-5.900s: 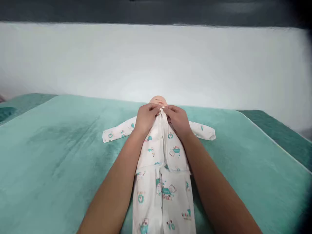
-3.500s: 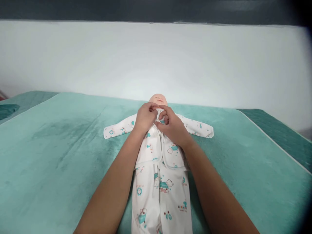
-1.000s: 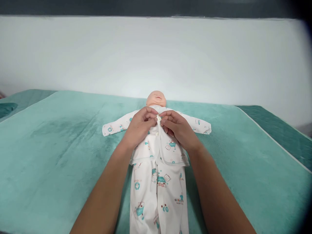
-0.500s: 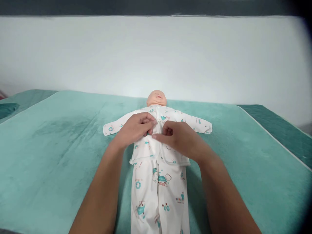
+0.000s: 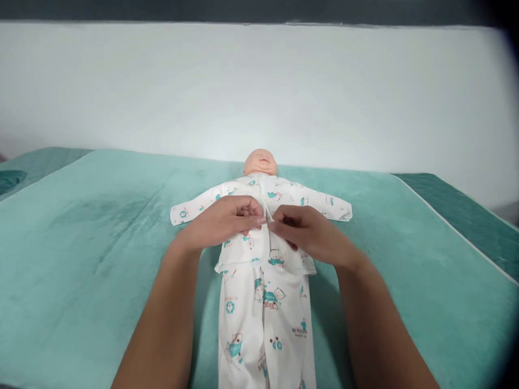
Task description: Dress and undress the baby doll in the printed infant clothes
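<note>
A baby doll (image 5: pixel 260 162) lies on its back with its head away from me. It wears a white printed jacket (image 5: pixel 243 251), sleeves spread to both sides, and matching white trousers (image 5: pixel 265 329). Over the chest, my left hand (image 5: pixel 233 219) pinches the jacket's front edge between thumb and fingers. Close beside it, my right hand (image 5: pixel 306 232) is closed on the opposite front edge, fingertips nearly meeting those of the left. The fingers hide the piece of the front opening between them, so any fastener there cannot be made out.
Under the doll spreads a light green plush blanket (image 5: pixel 101 281). Darker green cloth (image 5: pixel 474 210) shows past its right border, and a green fold (image 5: pixel 11 181) lies at the far left. A white wall (image 5: pixel 259 86) rises behind the doll's head.
Both hands have shifted slightly down the jacket front, and their fingertips have come closer together. The jacket's right lower front now lies flatter across the middle. The doll stays in place.
</note>
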A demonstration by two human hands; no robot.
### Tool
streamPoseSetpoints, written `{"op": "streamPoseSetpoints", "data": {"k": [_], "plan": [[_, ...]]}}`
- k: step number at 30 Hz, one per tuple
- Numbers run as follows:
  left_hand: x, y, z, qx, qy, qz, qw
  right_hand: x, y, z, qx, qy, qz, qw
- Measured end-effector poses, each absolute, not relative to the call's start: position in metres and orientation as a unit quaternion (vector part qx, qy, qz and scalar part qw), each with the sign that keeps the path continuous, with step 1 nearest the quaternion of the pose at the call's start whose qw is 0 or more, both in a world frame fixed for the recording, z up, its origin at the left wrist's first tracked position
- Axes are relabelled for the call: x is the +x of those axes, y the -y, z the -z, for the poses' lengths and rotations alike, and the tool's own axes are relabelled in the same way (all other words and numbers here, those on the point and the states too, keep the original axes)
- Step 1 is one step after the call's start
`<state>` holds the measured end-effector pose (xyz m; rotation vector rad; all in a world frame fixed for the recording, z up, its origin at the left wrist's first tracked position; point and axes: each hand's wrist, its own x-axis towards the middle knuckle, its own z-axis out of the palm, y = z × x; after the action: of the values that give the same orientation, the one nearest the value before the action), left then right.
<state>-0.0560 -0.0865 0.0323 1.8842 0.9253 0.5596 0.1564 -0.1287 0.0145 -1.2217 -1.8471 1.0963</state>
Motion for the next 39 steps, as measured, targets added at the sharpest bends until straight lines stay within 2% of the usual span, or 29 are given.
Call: {"op": "streamPoseSetpoints", "data": {"k": [4, 11, 16, 25, 39], "plan": [[-0.053, 0.089, -0.035, 0.731, -0.338, -0.226, 0.548, 0.154, 0.125, -0.008, -0.424, 0.625, -0.512, 0.410], [-0.051, 0.083, -0.025, 0.667, -0.309, -0.265, 0.625, 0.154, 0.119, -0.003, -0.391, 0.613, -0.562, 0.395], [-0.050, 0.081, -0.023, 0.664, -0.302, -0.265, 0.631, 0.156, 0.119, -0.005, -0.389, 0.618, -0.561, 0.389], [-0.048, 0.085, -0.023, 0.667, -0.318, -0.245, 0.627, 0.171, 0.118, -0.003, -0.413, 0.640, -0.560, 0.327], [-0.050, 0.086, -0.024, 0.698, -0.310, -0.206, 0.612, 0.167, 0.118, 0.000, -0.422, 0.644, -0.538, 0.342]]}}
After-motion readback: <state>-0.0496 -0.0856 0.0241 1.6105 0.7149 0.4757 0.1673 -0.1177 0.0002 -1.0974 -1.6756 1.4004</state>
